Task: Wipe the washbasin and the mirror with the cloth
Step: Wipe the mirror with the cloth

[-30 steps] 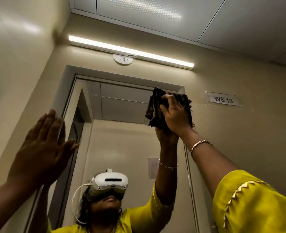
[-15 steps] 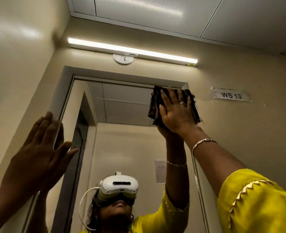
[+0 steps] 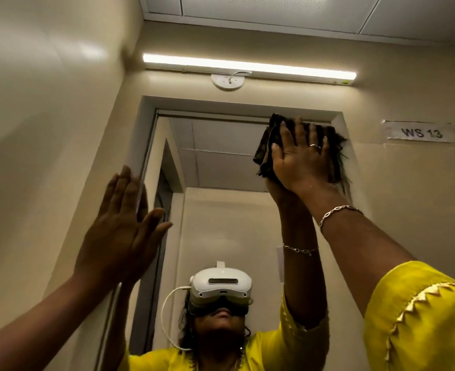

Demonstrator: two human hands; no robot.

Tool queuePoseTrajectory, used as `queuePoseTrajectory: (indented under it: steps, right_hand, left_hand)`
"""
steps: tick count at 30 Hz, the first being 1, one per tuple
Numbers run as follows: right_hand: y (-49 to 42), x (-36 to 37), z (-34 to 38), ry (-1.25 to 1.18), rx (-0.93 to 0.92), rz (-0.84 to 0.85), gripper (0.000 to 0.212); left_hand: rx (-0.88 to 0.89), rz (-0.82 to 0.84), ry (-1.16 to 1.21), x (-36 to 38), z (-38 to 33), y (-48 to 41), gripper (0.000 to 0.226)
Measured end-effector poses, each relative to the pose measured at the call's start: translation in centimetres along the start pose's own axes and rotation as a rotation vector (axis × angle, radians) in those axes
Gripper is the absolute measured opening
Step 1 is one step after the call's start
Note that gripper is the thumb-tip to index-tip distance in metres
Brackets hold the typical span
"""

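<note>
The mirror (image 3: 221,215) is judged to be in the middle of its wiping. The cloth (image 3: 264,147) is pressed against the glass at the upper right corner, just under the top of the frame (image 3: 242,104). It is held there by the right hand (image 3: 304,162), whose palm and straight fingers lie flat on it, not curled around it. The left hand (image 3: 119,231) is also kept flat, with straight fingers and nothing in it; it seems to rest on the glass near the left edge. How much of the mirror is already clean cannot be told, because no streaks or wet marks are seen. The washbasin is not in view, so its state cannot be judged.

The cloth is dark, soft and bunched in folds, with a frayed edge at the right. The glass is smooth and reflects clearly; the frame is plain and pale. A thin ring (image 3: 315,146) and a chain bracelet (image 3: 338,212) of metal are worn, and a yellow sleeve (image 3: 421,317) has a zigzag trim. On the glossy wall (image 3: 47,103), a paper label (image 3: 421,132) and a long tube light (image 3: 247,66) are fixed.
</note>
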State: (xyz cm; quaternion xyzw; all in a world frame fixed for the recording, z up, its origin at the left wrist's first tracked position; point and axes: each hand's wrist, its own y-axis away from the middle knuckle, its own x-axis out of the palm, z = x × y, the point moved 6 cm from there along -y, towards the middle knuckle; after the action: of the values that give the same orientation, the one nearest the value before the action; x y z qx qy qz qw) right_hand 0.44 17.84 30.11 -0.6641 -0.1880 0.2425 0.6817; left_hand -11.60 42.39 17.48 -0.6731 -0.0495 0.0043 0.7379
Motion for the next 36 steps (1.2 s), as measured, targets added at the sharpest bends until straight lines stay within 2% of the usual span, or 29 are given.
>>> queuePoseTrajectory:
  steps: [2, 8, 13, 22, 28, 36]
  right_hand:
    - [0.0, 0.3, 2.2, -0.011, -0.001, -0.006, 0.053]
    - [0.3, 1.2, 9.3, -0.027, -0.068, 0.002, 0.055]
    - [0.3, 1.8, 14.2, -0.059, -0.128, 0.004, 0.056]
    - [0.4, 2.3, 19.0, -0.075, -0.250, 0.045, 0.056]
    - [0.2, 2.5, 19.9, -0.071, -0.330, 0.071, 0.055]
    - [0.4, 2.0, 17.1, -0.065, -0.421, 0.048, 0.054]
  left_hand:
    - [-0.068, 0.045, 0.028, -0.2, -0.6, 0.1, 0.099]
    - [-0.022, 0.026, -0.108, 0.2, 0.0, 0.4, 0.079]
    - [-0.003, -0.019, -0.086, 0.0, -0.2, 0.5, 0.076]
    - [0.014, -0.073, -0.017, -0.5, -0.7, 0.4, 0.076]
    - [0.030, -0.088, -0.063, -0.8, -0.8, 0.3, 0.075]
    - [0.052, -0.030, -0.191, -0.7, -0.9, 0.3, 0.079]
